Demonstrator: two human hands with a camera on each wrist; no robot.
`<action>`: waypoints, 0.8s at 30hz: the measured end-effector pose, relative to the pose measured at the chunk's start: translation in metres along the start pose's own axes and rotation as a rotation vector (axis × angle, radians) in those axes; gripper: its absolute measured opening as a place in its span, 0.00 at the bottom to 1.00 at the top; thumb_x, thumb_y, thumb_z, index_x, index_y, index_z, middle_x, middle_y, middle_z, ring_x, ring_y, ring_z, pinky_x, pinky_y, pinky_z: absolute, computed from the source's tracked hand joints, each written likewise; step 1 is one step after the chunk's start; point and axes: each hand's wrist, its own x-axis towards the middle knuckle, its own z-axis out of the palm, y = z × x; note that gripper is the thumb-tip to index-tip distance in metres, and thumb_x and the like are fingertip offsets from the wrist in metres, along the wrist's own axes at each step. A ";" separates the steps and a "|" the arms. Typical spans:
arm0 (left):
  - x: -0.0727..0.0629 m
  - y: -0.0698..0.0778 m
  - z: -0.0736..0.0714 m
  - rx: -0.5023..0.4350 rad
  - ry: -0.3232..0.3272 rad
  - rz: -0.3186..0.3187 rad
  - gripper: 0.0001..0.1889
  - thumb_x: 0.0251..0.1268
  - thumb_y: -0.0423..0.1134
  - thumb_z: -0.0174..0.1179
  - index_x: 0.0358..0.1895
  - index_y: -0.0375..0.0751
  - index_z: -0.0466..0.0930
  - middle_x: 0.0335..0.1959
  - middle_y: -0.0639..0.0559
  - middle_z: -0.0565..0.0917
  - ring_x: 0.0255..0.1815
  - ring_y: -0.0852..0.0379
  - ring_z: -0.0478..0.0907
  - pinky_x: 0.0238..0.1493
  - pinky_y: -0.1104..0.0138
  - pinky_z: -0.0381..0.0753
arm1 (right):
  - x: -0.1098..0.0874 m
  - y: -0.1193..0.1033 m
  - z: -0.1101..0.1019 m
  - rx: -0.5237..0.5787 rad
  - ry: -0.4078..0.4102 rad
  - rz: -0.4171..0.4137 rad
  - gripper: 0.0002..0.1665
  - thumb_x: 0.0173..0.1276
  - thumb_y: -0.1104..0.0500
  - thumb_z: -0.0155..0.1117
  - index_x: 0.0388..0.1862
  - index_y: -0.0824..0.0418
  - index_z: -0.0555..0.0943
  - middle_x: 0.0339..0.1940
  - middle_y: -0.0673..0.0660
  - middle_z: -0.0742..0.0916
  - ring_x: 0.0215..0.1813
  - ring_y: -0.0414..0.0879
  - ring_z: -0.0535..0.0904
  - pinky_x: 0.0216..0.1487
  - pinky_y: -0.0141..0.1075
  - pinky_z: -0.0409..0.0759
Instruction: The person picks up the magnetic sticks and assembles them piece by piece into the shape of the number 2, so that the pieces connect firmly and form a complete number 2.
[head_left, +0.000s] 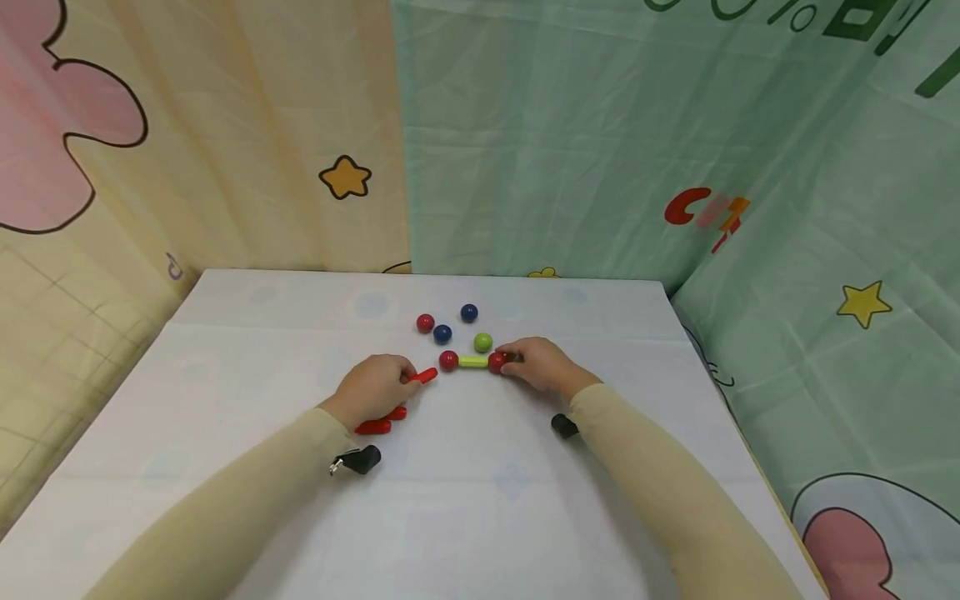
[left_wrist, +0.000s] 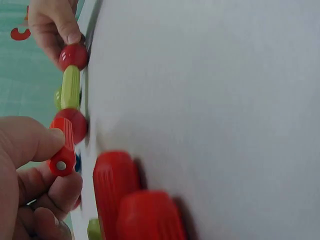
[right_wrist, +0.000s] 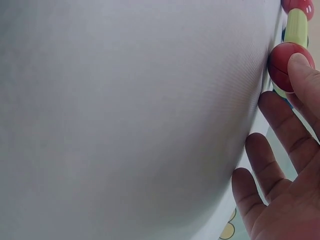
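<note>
My left hand (head_left: 375, 389) pinches a short red ribbed rod (left_wrist: 64, 145) between thumb and fingers. A round metal spot shows at one end of this rod in the left wrist view. Just to its right in the head view, a yellow-green rod (head_left: 473, 362) joins two red balls, a left one (head_left: 448, 361) and a right one (head_left: 497, 362). With thumb and index finger, my right hand (head_left: 543, 365) holds the right red ball; its other fingers are spread toward the cloth. Below my left hand lie more red rods (head_left: 373, 427).
Behind the joined piece sit loose balls: a red one (head_left: 425, 323), two blue ones, nearer (head_left: 442, 334) and farther (head_left: 469, 313), and a green one (head_left: 483, 342). A white cloth covers the table (head_left: 465, 517). Printed curtains (head_left: 525, 167) hang behind and beside it.
</note>
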 end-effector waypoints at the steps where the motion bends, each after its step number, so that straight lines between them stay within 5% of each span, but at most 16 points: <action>1: 0.000 0.004 0.003 0.025 0.014 0.013 0.16 0.73 0.47 0.66 0.56 0.44 0.87 0.33 0.54 0.85 0.31 0.55 0.81 0.38 0.64 0.78 | 0.000 0.000 0.000 -0.003 0.000 -0.001 0.27 0.77 0.51 0.68 0.73 0.50 0.80 0.57 0.53 0.88 0.54 0.47 0.80 0.68 0.47 0.79; 13: 0.002 0.051 0.036 0.050 0.078 0.037 0.13 0.71 0.48 0.68 0.47 0.42 0.90 0.33 0.53 0.85 0.35 0.53 0.78 0.40 0.63 0.78 | 0.001 -0.001 0.001 -0.007 -0.002 0.004 0.27 0.77 0.51 0.69 0.73 0.50 0.80 0.55 0.52 0.88 0.53 0.47 0.79 0.67 0.46 0.80; 24: 0.010 0.076 0.056 0.014 0.093 0.034 0.12 0.72 0.48 0.67 0.44 0.42 0.90 0.28 0.54 0.84 0.32 0.54 0.78 0.37 0.63 0.77 | 0.002 0.000 0.003 -0.016 0.011 -0.004 0.27 0.76 0.51 0.69 0.72 0.50 0.81 0.57 0.54 0.88 0.56 0.49 0.80 0.69 0.48 0.79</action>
